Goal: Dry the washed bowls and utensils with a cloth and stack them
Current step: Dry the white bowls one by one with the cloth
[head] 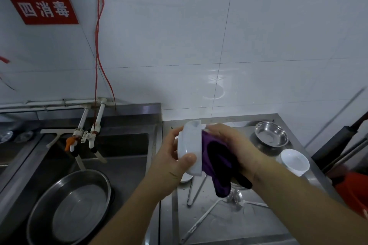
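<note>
Mid-task. Left hand (175, 157) grips white dish (190, 149) above surface (229, 223); right hand (229, 145) presses purple cloth (217, 163) into it. Right of dish: steel bowl (271, 133), white bowls (294, 162) drying or done, cannot tell. Below dish: spoons (237, 199) unwiped.

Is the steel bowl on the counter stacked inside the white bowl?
No, the steel bowl sits alone near the wall, apart from the white bowl.
</note>
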Tool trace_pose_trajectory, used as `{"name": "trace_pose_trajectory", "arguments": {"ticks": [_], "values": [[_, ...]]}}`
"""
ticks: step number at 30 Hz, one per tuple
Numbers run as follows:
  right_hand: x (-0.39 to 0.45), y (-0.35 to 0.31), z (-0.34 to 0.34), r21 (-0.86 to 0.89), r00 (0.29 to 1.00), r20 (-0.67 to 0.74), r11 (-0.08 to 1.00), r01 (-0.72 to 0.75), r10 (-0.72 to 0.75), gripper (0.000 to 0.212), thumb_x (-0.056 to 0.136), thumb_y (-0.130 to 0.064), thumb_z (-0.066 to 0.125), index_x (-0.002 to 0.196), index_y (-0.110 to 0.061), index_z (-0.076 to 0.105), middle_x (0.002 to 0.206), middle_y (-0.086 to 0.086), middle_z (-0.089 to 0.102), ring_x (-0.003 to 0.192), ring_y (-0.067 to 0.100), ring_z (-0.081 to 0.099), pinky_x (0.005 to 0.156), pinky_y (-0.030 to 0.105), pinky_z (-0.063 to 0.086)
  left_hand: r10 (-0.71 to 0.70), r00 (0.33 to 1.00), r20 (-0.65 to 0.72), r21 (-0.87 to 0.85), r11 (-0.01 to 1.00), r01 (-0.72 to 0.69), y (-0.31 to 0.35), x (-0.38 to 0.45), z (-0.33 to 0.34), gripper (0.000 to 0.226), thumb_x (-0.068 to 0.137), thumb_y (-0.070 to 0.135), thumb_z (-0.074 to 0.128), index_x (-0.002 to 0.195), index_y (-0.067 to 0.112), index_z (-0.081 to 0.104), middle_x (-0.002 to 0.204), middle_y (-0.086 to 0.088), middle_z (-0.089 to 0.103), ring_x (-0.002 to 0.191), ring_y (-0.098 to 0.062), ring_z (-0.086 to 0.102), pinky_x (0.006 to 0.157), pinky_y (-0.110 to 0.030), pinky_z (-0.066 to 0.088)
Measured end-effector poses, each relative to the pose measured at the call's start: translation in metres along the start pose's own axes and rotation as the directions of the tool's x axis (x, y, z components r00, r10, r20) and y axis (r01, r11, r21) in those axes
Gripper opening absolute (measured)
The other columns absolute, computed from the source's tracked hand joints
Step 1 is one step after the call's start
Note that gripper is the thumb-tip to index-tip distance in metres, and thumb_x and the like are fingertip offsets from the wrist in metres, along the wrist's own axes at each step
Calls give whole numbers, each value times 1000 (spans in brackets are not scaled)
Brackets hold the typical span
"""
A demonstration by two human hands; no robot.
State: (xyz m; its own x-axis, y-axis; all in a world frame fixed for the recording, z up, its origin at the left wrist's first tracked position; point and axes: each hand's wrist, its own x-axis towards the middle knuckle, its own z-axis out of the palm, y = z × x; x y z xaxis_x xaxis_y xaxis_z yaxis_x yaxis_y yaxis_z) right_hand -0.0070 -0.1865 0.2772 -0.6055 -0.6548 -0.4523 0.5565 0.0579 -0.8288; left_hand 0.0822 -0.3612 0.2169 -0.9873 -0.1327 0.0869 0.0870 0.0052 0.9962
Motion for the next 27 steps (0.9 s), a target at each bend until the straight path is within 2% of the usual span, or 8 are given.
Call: {"name": "trace_pose_trajectory", "arguments": {"ticks": [3,7,10,13,16,21,24,27], "values": [[0,4,1,94,998,66,995,-23,17,71,76,-63,87,123,-11,77,129,23,72,119,40,71,96,48,59,-22,999,38,89,996,19,-5,3,-3,98,69,73,82,151,44,36,138,11,56,123,-25,64,87,-39,65],[2,11,-5,131,993,118,991,12,-28,53,73,-33,94,119,-13,78,125,24,73,112,40,74,87,44,61,-28,994,102,163,987,11,-9,6,-7,104,73,58,89,156,44,29,146,9,49,125,-26,63,87,-43,65],[5,15,-8,196,994,65,978,71,-85,59,62,-35,98,114,-14,80,116,22,77,98,35,78,77,41,63,-59,998,33,112,992,55,-8,8,-3,92,80,66,77,157,43,33,148,3,51,126,-29,63,94,-47,63],[9,16,-11,274,994,-23,956,105,-102,82,45,-41,103,116,-7,79,107,21,77,85,32,78,65,37,62,-360,919,-159,-275,910,309,-6,8,8,65,95,73,52,141,27,60,133,-9,70,114,-26,73,93,-42,63],[12,16,-13,305,990,-68,942,141,-125,97,39,-42,105,123,-4,73,102,20,77,82,32,78,65,37,62,-591,806,-29,-598,656,460,-7,4,12,53,99,53,59,121,9,78,114,-19,75,92,-27,73,83,-38,61],[15,24,-19,301,991,-52,944,132,-122,91,46,-40,104,125,-4,74,114,25,76,92,36,77,74,41,63,-545,836,66,-817,451,359,3,5,9,46,96,30,65,131,1,71,133,-23,67,100,-30,70,85,-36,61],[17,27,-22,270,994,-43,956,112,-104,69,59,-40,98,117,-9,79,121,25,74,97,37,77,77,41,63,-494,870,10,-834,476,279,6,11,6,44,104,31,57,136,4,68,143,-23,64,130,-36,63,111,-44,52],[21,28,-24,241,995,-82,968,74,-56,62,69,-47,93,119,-13,79,123,23,74,99,36,77,75,41,63,-430,901,-59,-841,507,187,11,16,-2,46,101,30,56,141,8,65,142,-20,65,133,-37,62,110,-49,51]]}}
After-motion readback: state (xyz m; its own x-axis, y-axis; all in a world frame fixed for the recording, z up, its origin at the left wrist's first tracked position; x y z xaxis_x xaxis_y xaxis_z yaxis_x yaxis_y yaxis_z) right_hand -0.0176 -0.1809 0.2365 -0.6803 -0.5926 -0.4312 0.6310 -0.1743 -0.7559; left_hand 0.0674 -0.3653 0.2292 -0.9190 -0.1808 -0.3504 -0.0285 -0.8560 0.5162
